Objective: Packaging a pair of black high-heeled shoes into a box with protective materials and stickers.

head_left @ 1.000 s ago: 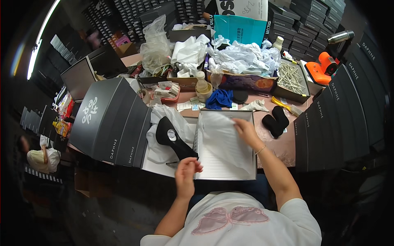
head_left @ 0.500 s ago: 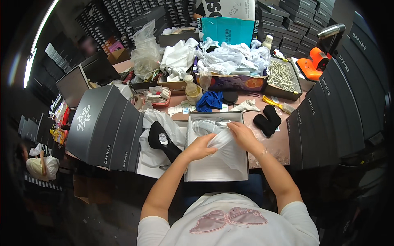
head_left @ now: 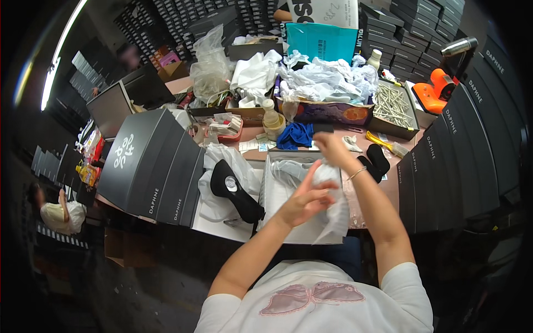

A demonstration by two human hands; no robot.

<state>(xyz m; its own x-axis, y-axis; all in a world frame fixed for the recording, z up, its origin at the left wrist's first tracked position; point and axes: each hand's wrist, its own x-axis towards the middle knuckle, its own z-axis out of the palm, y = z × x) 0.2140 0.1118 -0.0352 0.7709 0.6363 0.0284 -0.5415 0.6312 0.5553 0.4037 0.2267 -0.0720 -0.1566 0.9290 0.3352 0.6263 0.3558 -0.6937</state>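
Note:
A shoe box (head_left: 268,191) with white walls stands open in front of me, with grey-white wrapping inside. My left hand (head_left: 306,201) is over it with fingers spread, against crumpled white tissue paper (head_left: 333,213). Whether it carries any of the paper's weight is unclear. My right hand (head_left: 335,150) reaches past the box's far edge to a dark flat object (head_left: 323,128). Its fingertips are blurred and partly hidden. Just left, a black high-heeled shoe (head_left: 237,194) with a clear round patch inside lies on white paper (head_left: 214,201) in another open box part.
Dark shoe boxes stand stacked at left (head_left: 141,166) and right (head_left: 444,172). Behind are a blue cloth (head_left: 295,136), a bottle (head_left: 272,123), a carton of crumpled paper (head_left: 333,112), and a box of pale sticks (head_left: 392,105). Black padded pieces (head_left: 378,160) and a yellow-handled brush (head_left: 383,141) lie at right.
My right hand has left the tissue paper and moved away from me to the dark object. My left hand has shifted right and its fingers have spread. The tissue is bunched further right.

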